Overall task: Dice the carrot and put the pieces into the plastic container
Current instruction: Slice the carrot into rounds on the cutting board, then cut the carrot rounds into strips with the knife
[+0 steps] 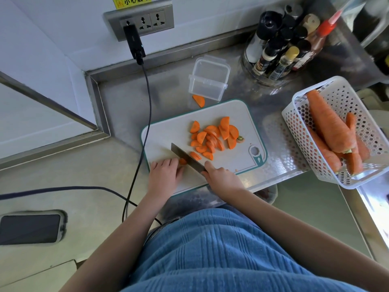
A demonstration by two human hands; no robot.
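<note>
Holding the last small piece of carrot (182,161) so close to the knife (186,158) is the main risk at this moment: the left hand (165,172) lies on the cutting board (168,133) with its fingers bent over this stub, and the fingertips are just beside the blade, so a slip or a cut made too fast can reach them. The right hand (220,175) is closed around the knife handle, with the forefinger laid along the back of the blade, and the blade lies slanted across the near left part of the board. Because the stub is short and mostly hidden under the fingers, I judge it can roll or tip when the blade presses on it. A second risk concerns the pieces themselves: one half-moon slice (199,100) already lies off the board, on the steel counter (117,98), just in front of the plastic container (208,77), so other pieces can also jump away during the cutting or the moving. The black cable (148,106) runs along the left edge of the board and can be caught by the left arm. The cut carrot pieces (212,137) are bright orange half-moon slices, heaped loosely in the middle of the board, with the green stem end (240,139) at the right of the heap. They look like slices more than dice, so I think more cutting is needed. The container looks empty, is open and clear, and stands beyond the far edge of the board. Whole carrots (330,131) wait in the white basket (294,123) at the right.
</note>
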